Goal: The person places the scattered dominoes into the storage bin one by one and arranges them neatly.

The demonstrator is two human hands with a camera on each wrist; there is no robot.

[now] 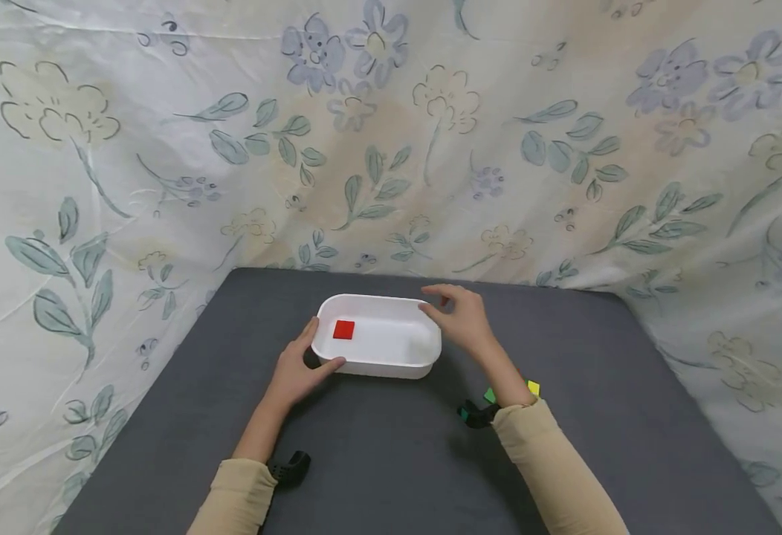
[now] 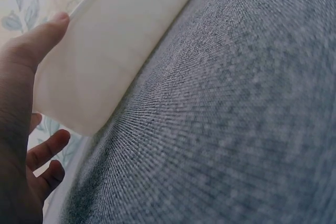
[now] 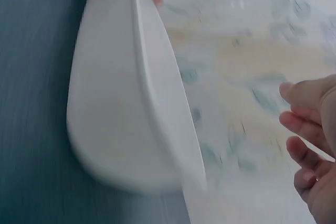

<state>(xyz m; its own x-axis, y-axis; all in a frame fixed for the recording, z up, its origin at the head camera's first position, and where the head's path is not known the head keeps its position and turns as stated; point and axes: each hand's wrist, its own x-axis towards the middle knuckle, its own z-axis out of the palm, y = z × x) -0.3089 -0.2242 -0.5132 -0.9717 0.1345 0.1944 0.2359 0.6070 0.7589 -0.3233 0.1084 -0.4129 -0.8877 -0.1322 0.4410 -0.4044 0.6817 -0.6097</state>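
A white plastic tub (image 1: 380,368) with rounded corners is near the middle of the dark table. Inside it, toward the left, lies a flat red square (image 1: 343,330). My left hand (image 1: 295,370) holds the tub's left end, with the thumb at the front rim and fingers round the left side. In the left wrist view the thumb (image 2: 44,35) touches the rim, and some fingers stand off the wall. My right hand (image 1: 461,319) hovers by the tub's back right corner, its fingers bent slightly and apart, holding nothing. The right wrist view shows it away from the tub (image 3: 105,93).
Beside the right wrist lie a green piece (image 1: 490,395) and a yellow piece (image 1: 534,388), partly hidden by the arm. The dark grey cloth (image 1: 377,453) covers the table. A floral curtain (image 1: 391,171) hangs behind and at the sides.
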